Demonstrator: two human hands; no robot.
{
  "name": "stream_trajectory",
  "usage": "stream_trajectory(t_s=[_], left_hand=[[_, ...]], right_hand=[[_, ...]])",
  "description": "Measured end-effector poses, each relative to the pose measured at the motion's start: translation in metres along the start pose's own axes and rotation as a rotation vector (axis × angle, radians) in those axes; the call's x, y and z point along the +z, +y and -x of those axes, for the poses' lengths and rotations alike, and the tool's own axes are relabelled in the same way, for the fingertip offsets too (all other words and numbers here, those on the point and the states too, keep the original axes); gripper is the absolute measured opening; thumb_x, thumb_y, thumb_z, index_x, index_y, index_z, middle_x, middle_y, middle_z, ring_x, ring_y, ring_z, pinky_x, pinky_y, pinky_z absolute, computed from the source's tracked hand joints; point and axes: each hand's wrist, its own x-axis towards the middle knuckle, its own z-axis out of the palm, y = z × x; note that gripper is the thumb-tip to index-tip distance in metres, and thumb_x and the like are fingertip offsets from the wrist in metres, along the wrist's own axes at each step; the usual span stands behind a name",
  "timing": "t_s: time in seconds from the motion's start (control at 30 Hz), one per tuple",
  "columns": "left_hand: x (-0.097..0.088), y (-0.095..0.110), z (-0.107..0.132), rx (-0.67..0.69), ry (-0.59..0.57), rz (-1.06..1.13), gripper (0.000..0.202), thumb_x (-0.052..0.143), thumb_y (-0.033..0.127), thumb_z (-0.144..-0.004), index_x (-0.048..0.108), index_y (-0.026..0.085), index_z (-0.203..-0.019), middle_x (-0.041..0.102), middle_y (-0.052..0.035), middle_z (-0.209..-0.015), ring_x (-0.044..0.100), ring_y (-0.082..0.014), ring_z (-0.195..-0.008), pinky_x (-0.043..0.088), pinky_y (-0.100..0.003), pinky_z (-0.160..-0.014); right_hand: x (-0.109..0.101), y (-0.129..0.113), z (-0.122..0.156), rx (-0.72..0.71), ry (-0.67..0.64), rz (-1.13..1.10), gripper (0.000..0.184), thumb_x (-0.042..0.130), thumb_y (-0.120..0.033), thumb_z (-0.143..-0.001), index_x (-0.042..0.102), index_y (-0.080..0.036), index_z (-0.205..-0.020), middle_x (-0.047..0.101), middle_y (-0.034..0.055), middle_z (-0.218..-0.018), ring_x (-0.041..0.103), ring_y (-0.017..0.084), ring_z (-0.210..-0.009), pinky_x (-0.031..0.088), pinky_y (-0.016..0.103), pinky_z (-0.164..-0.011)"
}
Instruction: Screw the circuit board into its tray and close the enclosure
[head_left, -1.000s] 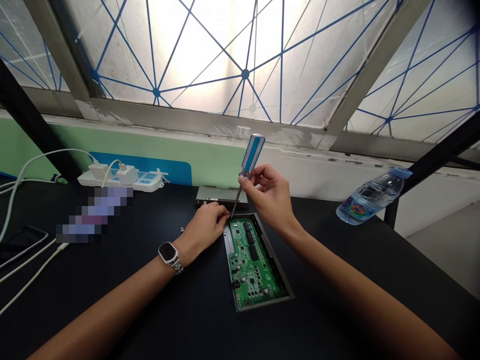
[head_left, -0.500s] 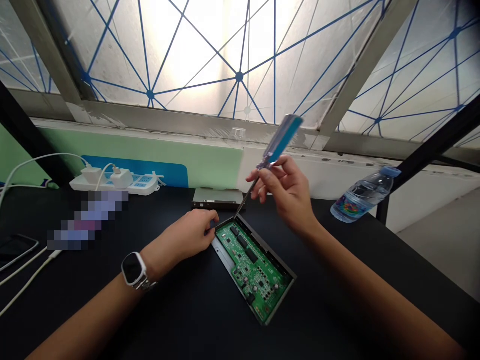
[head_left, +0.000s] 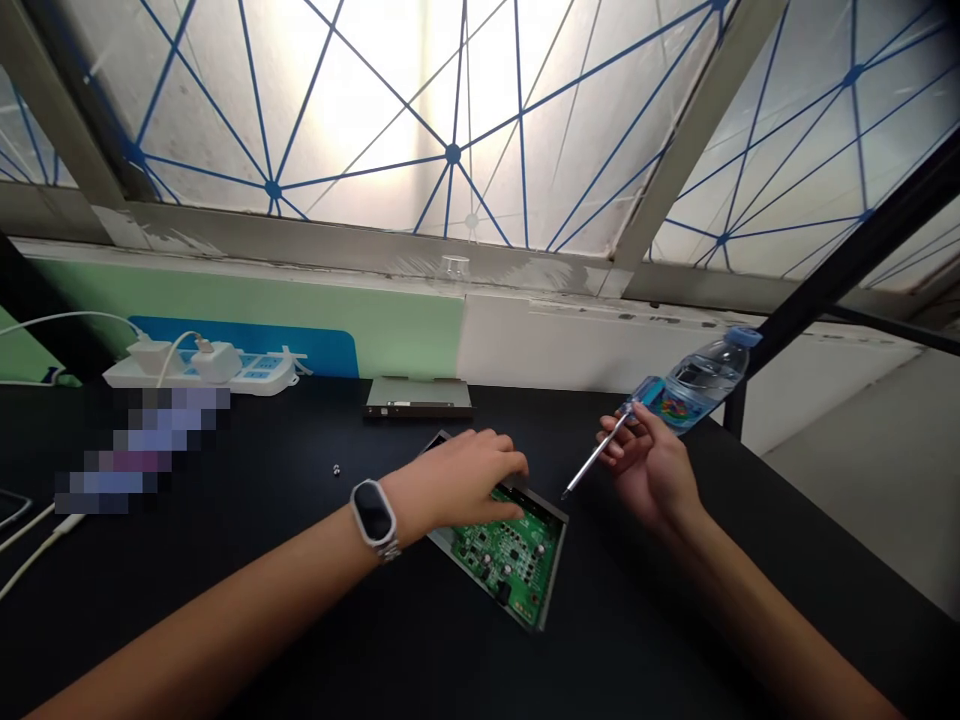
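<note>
A green circuit board (head_left: 517, 560) lies in a shallow metal tray (head_left: 553, 580) on the black table. My left hand (head_left: 469, 480), with a watch on its wrist, reaches over the tray, thumb on the near side of the long far rim and fingers across it; the grip is partly hidden. To the right, my right hand (head_left: 656, 460) holds a screwdriver (head_left: 600, 455) with a blue and clear handle. Its shaft slants down-left, the tip just off the tray's right corner. Tiny silver screws (head_left: 336, 469) lie left of the tray.
A flat metal cover (head_left: 418, 397) lies behind the tray near the wall. The water bottle (head_left: 705, 380) stands behind my right hand, overlapped by the screwdriver handle. At left are a white power strip (head_left: 262, 372), cables (head_left: 45, 550) and a phone (head_left: 11, 508).
My right hand has lowered the screwdriver and moved it right, away from the tray's far corner. My left hand has slid right along the tray, uncovering the tiny screws.
</note>
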Motion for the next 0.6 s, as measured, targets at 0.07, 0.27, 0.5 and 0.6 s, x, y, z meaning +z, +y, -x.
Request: stream_trajectory(t_s=[0.07, 0.27, 0.5, 0.6], left_hand=[[0.005, 0.004, -0.015, 0.051, -0.056, -0.002, 0.023, 0.072, 0.038, -0.089, 0.071, 0.022, -0.107, 0.071, -0.0061, -0.101, 0.069, -0.0252, -0.091, 0.048, -0.032, -0.068], [0.005, -0.006, -0.011, 0.061, 0.025, -0.148, 0.009, 0.069, 0.025, -0.090, 0.068, 0.019, -0.097, 0.070, -0.0082, -0.094, 0.070, -0.0264, -0.083, 0.046, -0.032, -0.060], [-0.005, -0.035, 0.041, -0.298, 0.059, -0.212, 0.045, 0.052, 0.022, -0.091, 0.053, 0.017, -0.136, 0.074, -0.0119, -0.092, 0.072, -0.0313, -0.082, 0.045, -0.034, -0.061], [-0.006, -0.040, 0.059, -0.437, 0.091, -0.201, 0.040, 0.048, 0.023, -0.090, 0.055, 0.015, -0.129, 0.072, -0.0092, -0.079, 0.070, -0.0290, -0.071, 0.039, -0.031, -0.054]], right_hand=[[-0.001, 0.002, -0.002, 0.045, 0.006, -0.010, 0.024, 0.074, -0.032, -0.078, 0.054, -0.020, -0.076, 0.063, -0.0011, -0.065, 0.042, 0.008, -0.042, 0.038, 0.022, -0.040], [0.006, 0.006, 0.009, 0.089, -0.109, 0.078, 0.027, 0.075, -0.037, -0.079, 0.054, -0.022, -0.082, 0.063, -0.0019, -0.066, 0.043, 0.009, -0.042, 0.039, 0.022, -0.041], [0.012, 0.010, 0.022, 0.115, -0.179, 0.166, 0.024, 0.071, -0.039, -0.083, 0.053, -0.023, -0.086, 0.065, -0.0013, -0.070, 0.045, 0.010, -0.044, 0.039, 0.024, -0.043], [0.017, 0.017, 0.027, 0.141, -0.194, 0.188, 0.025, 0.070, -0.041, -0.084, 0.052, -0.022, -0.085, 0.065, -0.0006, -0.070, 0.045, 0.011, -0.045, 0.039, 0.025, -0.043]])
